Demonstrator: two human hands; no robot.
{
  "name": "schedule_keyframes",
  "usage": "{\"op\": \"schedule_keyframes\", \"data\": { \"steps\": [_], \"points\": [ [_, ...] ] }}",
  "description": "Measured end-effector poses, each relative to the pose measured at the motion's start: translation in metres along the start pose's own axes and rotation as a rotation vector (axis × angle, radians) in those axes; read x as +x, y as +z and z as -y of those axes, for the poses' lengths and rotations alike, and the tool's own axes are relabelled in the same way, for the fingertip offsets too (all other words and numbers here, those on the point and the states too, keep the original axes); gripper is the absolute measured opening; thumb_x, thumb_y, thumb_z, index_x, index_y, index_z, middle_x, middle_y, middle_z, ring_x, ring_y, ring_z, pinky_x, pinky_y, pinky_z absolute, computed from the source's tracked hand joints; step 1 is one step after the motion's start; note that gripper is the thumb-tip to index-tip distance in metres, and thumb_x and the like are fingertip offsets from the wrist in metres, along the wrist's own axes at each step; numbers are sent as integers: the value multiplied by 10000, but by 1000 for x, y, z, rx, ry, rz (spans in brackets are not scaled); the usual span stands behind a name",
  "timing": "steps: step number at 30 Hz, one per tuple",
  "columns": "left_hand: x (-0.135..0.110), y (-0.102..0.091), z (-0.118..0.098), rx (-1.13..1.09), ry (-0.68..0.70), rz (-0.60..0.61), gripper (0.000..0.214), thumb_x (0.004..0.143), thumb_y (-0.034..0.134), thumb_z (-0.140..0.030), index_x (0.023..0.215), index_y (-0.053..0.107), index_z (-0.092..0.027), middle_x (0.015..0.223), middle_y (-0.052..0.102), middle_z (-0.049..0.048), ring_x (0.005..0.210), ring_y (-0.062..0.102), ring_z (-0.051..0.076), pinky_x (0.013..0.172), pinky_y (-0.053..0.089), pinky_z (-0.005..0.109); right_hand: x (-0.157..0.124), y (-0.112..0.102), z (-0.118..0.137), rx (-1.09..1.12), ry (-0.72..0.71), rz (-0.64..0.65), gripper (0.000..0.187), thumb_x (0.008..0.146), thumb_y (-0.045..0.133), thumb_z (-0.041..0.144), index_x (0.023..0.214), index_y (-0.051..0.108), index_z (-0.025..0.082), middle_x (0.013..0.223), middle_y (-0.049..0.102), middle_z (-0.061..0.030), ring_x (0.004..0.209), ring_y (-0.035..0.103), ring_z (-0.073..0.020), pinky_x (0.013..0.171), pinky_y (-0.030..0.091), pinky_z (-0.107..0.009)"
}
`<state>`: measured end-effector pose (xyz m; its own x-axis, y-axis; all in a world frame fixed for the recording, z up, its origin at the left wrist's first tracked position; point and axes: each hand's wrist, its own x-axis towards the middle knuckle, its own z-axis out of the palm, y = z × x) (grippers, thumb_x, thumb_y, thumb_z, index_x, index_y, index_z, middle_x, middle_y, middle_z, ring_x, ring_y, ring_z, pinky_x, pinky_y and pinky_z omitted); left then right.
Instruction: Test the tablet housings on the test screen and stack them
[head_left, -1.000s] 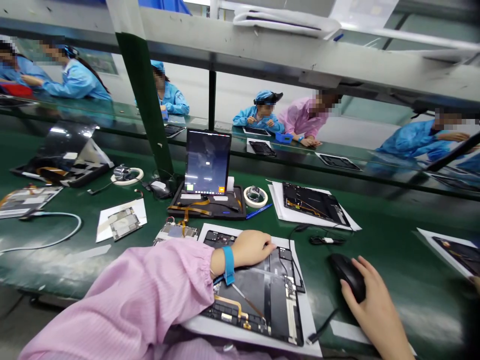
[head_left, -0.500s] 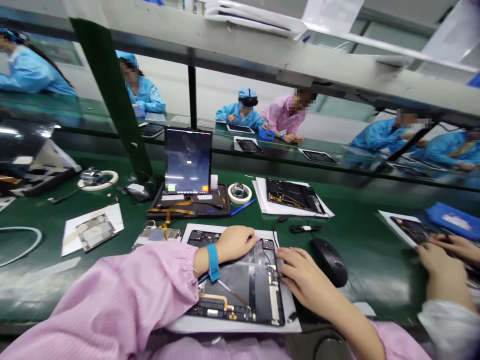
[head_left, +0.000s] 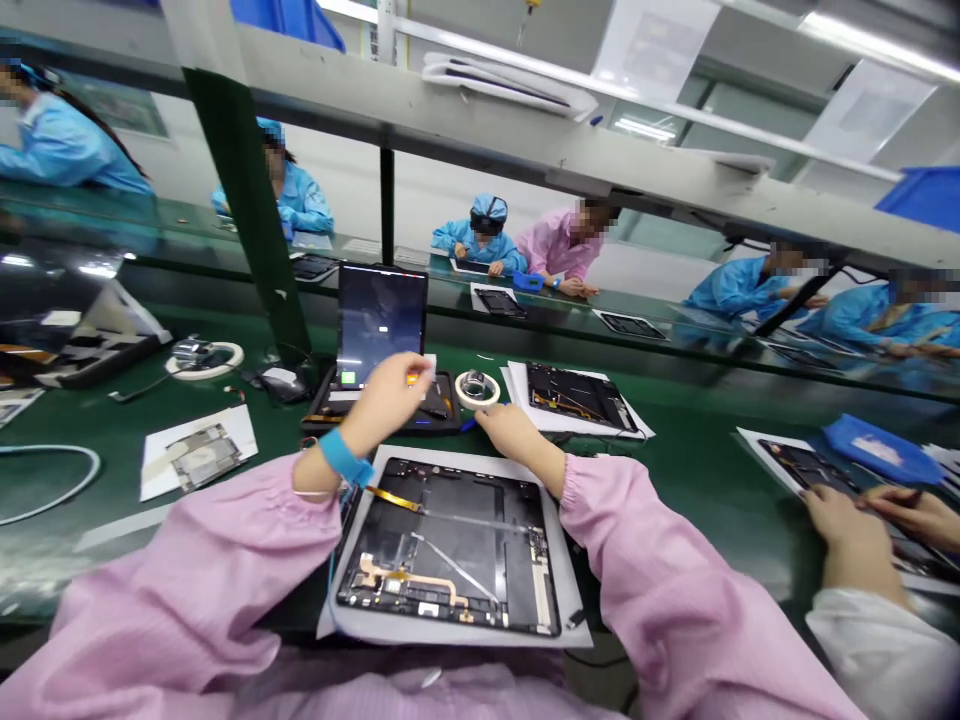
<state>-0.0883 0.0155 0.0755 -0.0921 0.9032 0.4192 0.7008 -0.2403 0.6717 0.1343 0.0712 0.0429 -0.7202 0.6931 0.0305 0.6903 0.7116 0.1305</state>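
My left hand (head_left: 390, 392), with a blue wrist strap (head_left: 345, 458), is raised over a black tray (head_left: 442, 418) at the foot of an upright tablet (head_left: 380, 325). Its fingers are bunched beside a small white block (head_left: 430, 366), and I cannot tell if they grip anything. My right hand (head_left: 514, 432) lies over a blue pen (head_left: 469, 425), next to a roll of white tape (head_left: 477, 389). Below both hands, an opened tablet chassis (head_left: 448, 550) with gold flex cables lies on a white sheet (head_left: 574, 560), untouched.
Another opened tablet (head_left: 577, 395) lies on paper to the right. A circuit board (head_left: 204, 456) sits on a sheet at the left. A co-worker's hands (head_left: 847, 520) work on a tablet at the right. People in blue and pink smocks sit across the bench.
Both my hands have lifted off the opened chassis and moved forward, the left to the tray and the right to the pen. My right sleeve now covers the mouse.
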Motion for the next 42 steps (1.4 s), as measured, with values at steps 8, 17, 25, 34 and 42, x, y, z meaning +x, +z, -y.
{"op": "schedule_keyframes", "data": {
  "steps": [8,17,25,34,42],
  "points": [
    [21,-61,126,487,-331,85,439,708,616,-440,987,665,-105,1048,683,173,1037,594,332,914,427,386,-43,-44,-8,110,81,-409,82,816,506,238,857,543,178,723,627,-62,631,578,-174,607,404,-282],
    [11,-53,115,560,-214,-18,518,762,561,-489,1046,622,-59,997,666,153,985,570,315,890,405,391,-130,-35,15,1328,330,-534,178,837,571,328,965,541,208,790,630,-15,677,579,-138,552,429,-241],
    [-52,-6,17,88,26,791,334,727,601,-536,772,629,-207,705,648,-3,650,575,166,581,392,245,-150,34,21,1249,597,-401,110,767,600,272,794,519,202,612,568,41,539,504,-105,519,362,-224],
    [-73,10,21,202,90,957,230,738,597,-437,729,525,-219,620,551,-24,579,501,156,513,281,252,-147,41,27,1083,595,-360,109,736,549,217,660,470,216,513,492,65,466,468,-103,476,333,-220],
    [-73,12,24,156,108,976,281,777,548,-458,660,538,-202,681,596,0,642,529,161,577,334,252,-145,42,27,992,561,-382,119,736,535,200,645,459,213,548,484,58,504,460,-100,498,328,-214]
  ]
}}
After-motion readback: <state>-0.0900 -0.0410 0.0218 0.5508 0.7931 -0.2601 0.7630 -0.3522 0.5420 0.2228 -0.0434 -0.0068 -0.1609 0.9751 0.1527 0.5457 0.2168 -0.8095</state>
